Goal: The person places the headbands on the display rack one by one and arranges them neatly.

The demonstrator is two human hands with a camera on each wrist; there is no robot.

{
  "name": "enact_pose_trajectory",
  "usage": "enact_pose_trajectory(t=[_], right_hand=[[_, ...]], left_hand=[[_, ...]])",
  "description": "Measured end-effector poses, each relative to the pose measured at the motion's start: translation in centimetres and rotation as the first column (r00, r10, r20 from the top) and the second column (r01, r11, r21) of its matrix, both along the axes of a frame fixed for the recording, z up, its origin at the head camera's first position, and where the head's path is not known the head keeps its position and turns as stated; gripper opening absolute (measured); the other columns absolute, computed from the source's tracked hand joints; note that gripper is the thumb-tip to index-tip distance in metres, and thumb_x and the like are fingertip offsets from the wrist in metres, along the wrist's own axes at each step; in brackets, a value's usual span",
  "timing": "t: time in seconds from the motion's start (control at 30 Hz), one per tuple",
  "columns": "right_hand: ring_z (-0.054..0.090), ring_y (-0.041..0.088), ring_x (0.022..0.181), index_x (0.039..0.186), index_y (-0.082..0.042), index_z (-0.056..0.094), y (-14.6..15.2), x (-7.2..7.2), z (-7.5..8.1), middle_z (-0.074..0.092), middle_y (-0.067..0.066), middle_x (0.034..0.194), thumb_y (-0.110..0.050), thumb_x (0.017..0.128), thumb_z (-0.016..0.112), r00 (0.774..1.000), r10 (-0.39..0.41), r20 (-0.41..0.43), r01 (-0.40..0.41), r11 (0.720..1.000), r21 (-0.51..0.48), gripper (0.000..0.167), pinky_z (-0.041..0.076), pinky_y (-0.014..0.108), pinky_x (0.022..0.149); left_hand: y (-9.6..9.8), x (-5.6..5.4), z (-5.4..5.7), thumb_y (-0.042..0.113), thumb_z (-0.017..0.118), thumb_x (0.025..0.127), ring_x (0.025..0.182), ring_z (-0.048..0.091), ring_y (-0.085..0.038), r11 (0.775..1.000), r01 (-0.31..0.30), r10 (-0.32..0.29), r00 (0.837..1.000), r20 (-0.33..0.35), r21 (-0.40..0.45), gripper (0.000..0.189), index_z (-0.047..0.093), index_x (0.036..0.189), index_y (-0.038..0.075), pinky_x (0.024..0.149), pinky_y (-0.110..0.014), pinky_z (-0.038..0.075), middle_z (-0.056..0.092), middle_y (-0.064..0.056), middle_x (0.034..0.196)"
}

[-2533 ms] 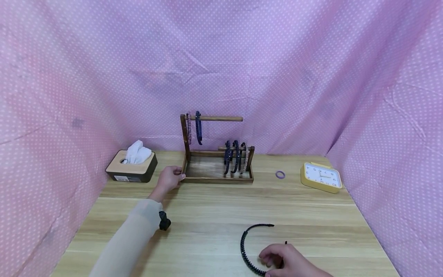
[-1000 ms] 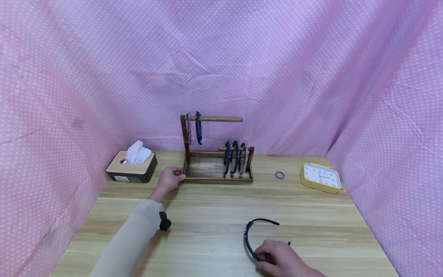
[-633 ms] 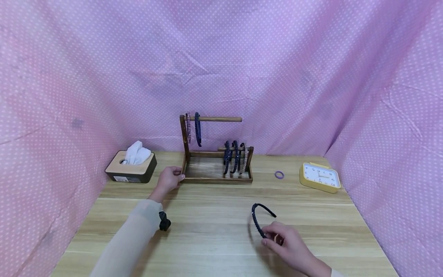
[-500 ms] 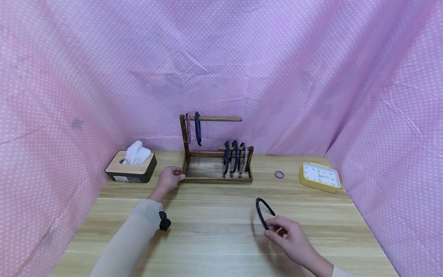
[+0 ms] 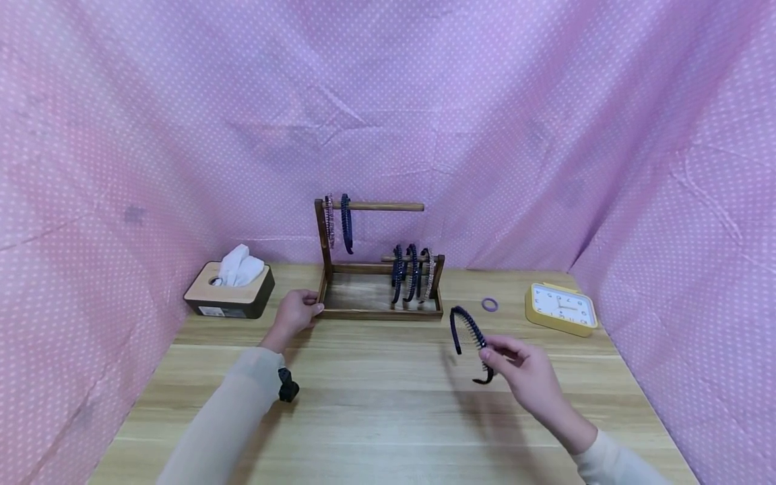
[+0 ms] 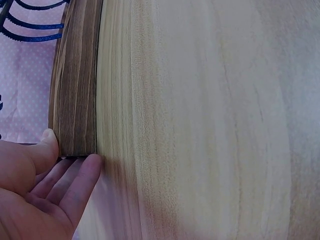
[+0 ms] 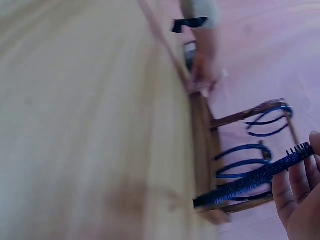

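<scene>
My right hand (image 5: pixel 533 377) pinches a dark toothed headband (image 5: pixel 475 327) between thumb and fingers, above the table and right of the rack's front corner. Its two ends hang downward. In the right wrist view the headband (image 7: pixel 250 180) overlaps the rack. With thumb and fingertips, my left hand (image 5: pixel 297 312) grips the front left corner of a wooden headband rack (image 5: pixel 382 314). A pink headband (image 5: pixel 329 222) and a dark one (image 5: pixel 347 225) hang on the rack's upper rod (image 5: pixel 388 207). Several more headbands (image 5: pixel 413 273) hang on its lower rod.
A tissue box (image 5: pixel 233 293) stands left of the rack. To the right lie a purple ring (image 5: pixel 490 304) and a yellow clock (image 5: pixel 560 310), its dial upside down in the head view. Pink dotted cloth (image 5: pixel 388 121) surrounds the wooden table (image 5: pixel 364 417) at back and sides.
My right hand has picked the headband up from the table, carried it forward toward the rack and turned it so its ends point down. My left hand stays at the rack's corner.
</scene>
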State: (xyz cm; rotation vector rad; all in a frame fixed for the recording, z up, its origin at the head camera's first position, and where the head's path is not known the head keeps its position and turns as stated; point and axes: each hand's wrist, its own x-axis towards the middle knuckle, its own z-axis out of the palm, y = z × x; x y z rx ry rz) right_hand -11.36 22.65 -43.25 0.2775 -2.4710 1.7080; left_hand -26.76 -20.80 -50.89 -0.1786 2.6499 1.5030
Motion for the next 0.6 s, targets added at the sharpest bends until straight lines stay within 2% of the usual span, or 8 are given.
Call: enact_pose_trajectory(t=[0.2, 0.33, 0.4, 0.6], right_hand=[[0.071, 0.004, 0.086, 0.119, 0.010, 0.068, 0.1, -2.1, 3.5, 0.076, -0.005, 0.098, -0.003, 0.096, 0.070, 0.997, 0.003, -0.083, -0.008, 0.998, -0.063, 0.026, 0.061, 0.020, 0.077], [0.072, 0.006, 0.085, 0.119, 0.013, 0.066, -0.2, -3.7, 5.7, 0.078, 0.002, 0.097, -0.003, 0.097, 0.069, 0.993, 0.002, -0.115, -0.018, 0.991, -0.132, 0.028, 0.061, 0.021, 0.077], [0.072, 0.007, 0.082, 0.120, 0.014, 0.065, -0.3, -4.7, 6.5, 0.077, 0.004, 0.095, -0.005, 0.098, 0.070, 0.993, -0.003, -0.121, -0.017, 0.987, -0.159, 0.030, 0.062, 0.022, 0.075], [0.069, 0.007, 0.072, 0.124, 0.012, 0.064, -1.0, -8.3, 7.7, 0.075, -0.008, 0.091, -0.009, 0.098, 0.071, 0.989, -0.052, -0.138, 0.026, 0.984, -0.179, 0.034, 0.062, 0.024, 0.072]], left_hand=[[0.0, 0.1, 0.1, 0.005, 0.066, 0.100, 0.111, 0.066, -0.037, 1.000, 0.005, -0.005, 1.000, 0.014, -0.016, 0.040, 0.058, 0.137, -0.009, 0.067, -0.033, 0.064, 0.064, -0.029, 0.131], [0.0, 0.2, 0.1, 0.005, 0.065, 0.100, 0.112, 0.066, -0.038, 1.000, 0.006, -0.005, 1.000, 0.018, -0.015, 0.041, 0.058, 0.137, -0.009, 0.068, -0.034, 0.064, 0.063, -0.029, 0.132], [0.0, 0.2, 0.2, 0.005, 0.065, 0.100, 0.111, 0.066, -0.038, 1.000, 0.008, -0.008, 1.000, 0.017, -0.015, 0.041, 0.057, 0.137, -0.010, 0.068, -0.035, 0.064, 0.063, -0.029, 0.132], [0.0, 0.2, 0.2, 0.005, 0.066, 0.100, 0.110, 0.066, -0.037, 1.000, 0.013, -0.012, 1.000, 0.011, -0.019, 0.041, 0.057, 0.137, -0.010, 0.067, -0.033, 0.064, 0.063, -0.029, 0.132]])
